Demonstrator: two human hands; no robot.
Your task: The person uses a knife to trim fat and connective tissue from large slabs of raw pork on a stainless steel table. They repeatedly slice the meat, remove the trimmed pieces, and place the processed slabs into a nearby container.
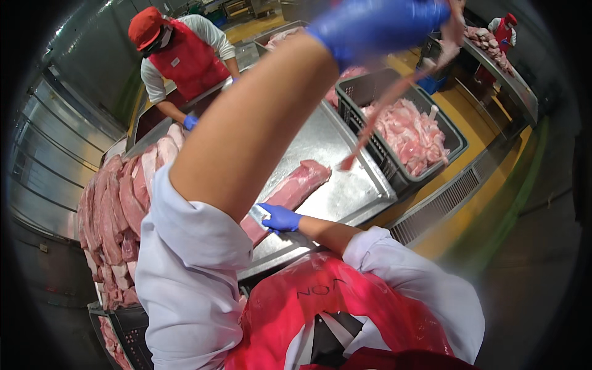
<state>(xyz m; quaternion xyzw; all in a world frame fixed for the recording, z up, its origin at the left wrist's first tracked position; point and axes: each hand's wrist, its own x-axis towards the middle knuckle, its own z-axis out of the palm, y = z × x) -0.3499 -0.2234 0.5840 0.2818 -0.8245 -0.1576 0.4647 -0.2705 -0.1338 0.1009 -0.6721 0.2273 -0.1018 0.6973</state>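
The loin [302,185] lies on the metal table [364,191] in front of me, and its long axis goes slantwise, from near left to far right. My right hand [282,219] is the nearer one, beside the near part of the loin; its fingers are curled around a pale thing [259,214] (perhaps a tool, I cannot tell), and the loin lies forward and left of them. My left hand [385,31] is high, well apart from the loin, fingers closed on a strip [393,91] which hangs down. My apron [364,287] carries dark letters; the co-worker [191,65] has a label [175,61], too small for reading.
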